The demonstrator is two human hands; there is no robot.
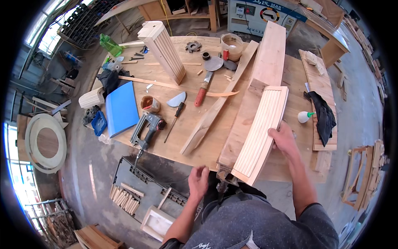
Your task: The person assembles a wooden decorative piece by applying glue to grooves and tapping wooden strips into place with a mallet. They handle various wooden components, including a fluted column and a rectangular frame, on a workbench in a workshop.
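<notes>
My right hand (284,137) grips the right edge of a pale fluted wooden panel (260,135), thumb on its grooved face. The panel slants down toward me, its near end beside the bench's front edge. Just behind it a thick pale timber block (270,54) lies lengthwise on the bench. My left hand (198,181) hangs in front of the bench edge with its fingers curled; whether anything small is inside them is hidden. Close by, at the bench front, sits a metal clamp or vise part (226,176), partly covered by the panel and my body.
The wooden workbench (199,112) bears a nail gun (150,128), screwdriver (174,121), red-handled scraper (203,89), fluted post (163,54), long wood strip (215,108), brown tub (231,45) and blue sheet (122,108). At right are a glue bottle (304,117) and black cloth (324,118). A black crate (145,166) holds dowels.
</notes>
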